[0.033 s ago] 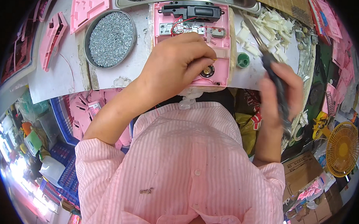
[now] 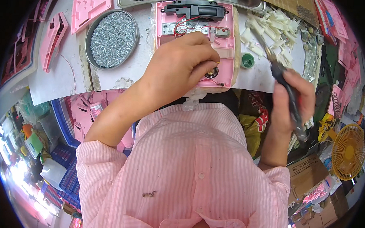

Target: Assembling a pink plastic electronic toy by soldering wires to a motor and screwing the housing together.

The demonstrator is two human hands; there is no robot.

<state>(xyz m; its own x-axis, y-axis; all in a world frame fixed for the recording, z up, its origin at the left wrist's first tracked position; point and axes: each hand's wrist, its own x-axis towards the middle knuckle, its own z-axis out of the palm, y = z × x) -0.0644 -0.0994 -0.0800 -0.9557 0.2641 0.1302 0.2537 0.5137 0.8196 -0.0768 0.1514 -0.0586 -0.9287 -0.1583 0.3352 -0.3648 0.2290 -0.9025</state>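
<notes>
A pink plastic housing (image 2: 226,75) lies open before me, holding a black module (image 2: 206,11), metal parts, red wires (image 2: 180,26) and a small round speaker (image 2: 211,72). My left hand (image 2: 184,60) rests over its middle, thumb and forefinger pinched just above the speaker. A tiny yellowish bit shows at those fingertips, too small to name. Off the housing's right side, my right hand (image 2: 293,97) grips the black handle of a soldering iron (image 2: 286,83). Its metal shaft points up and left, toward the white plastic parts (image 2: 276,27).
A round bowl of small screws (image 2: 113,39) stands left of the housing. Right of it sits a small green pot (image 2: 247,60). A metal tray (image 2: 134,3) lines the far edge. Pink shells (image 2: 54,41) lie at left, a blue crate (image 2: 67,124) below. A yellow fan (image 2: 348,152) stands right.
My right hand has shifted slightly right and down, carrying the soldering iron with it. The left hand has barely moved, still pinched over the housing.
</notes>
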